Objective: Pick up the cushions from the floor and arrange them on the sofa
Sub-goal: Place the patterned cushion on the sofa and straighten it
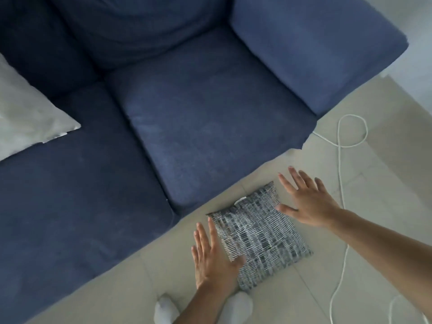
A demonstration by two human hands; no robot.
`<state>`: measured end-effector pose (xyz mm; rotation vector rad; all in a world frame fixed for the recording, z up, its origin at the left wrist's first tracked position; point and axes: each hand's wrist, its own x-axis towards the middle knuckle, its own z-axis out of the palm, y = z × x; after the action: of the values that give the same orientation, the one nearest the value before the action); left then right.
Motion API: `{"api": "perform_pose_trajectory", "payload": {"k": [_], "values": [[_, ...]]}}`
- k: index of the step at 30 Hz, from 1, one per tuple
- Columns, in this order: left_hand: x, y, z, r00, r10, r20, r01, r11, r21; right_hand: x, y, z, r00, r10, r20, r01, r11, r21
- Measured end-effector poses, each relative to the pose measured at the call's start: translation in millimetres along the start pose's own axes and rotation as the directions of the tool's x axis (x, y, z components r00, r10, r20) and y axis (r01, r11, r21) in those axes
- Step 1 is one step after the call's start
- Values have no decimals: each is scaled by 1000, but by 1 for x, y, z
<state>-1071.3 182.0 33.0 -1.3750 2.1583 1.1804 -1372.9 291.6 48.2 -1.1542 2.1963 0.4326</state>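
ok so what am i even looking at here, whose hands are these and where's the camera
The camera sits on a person's head, looking down, so these are their own bare hands. The left hand and right hand are spread open on either side of a grey woven cushion lying on the tiled floor. Nothing is held yet. Ahead is a blue sofa with a pale cushion already on it. A white cord trails over the floor at the right, and socked feet show below.

Head view, steeply downward over sofa (210,113) front
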Motion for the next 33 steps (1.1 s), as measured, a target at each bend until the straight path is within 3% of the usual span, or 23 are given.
{"api": "perform_pose_trajectory", "payload": {"k": [10,16,23,33], "values": [[82,-87,149,973,-111,202,99,993,71,52,33,203,984,21,176,-27,999,34],[139,-129,223,940,-142,311,133,990,49,101,48,288,973,-11,229,-13,995,104],[169,-141,250,936,-89,342,155,973,-169,133,53,312,960,-3,281,-116,906,406],[159,-118,214,956,-19,292,60,989,-132,104,32,276,974,58,219,-155,874,460]]}}
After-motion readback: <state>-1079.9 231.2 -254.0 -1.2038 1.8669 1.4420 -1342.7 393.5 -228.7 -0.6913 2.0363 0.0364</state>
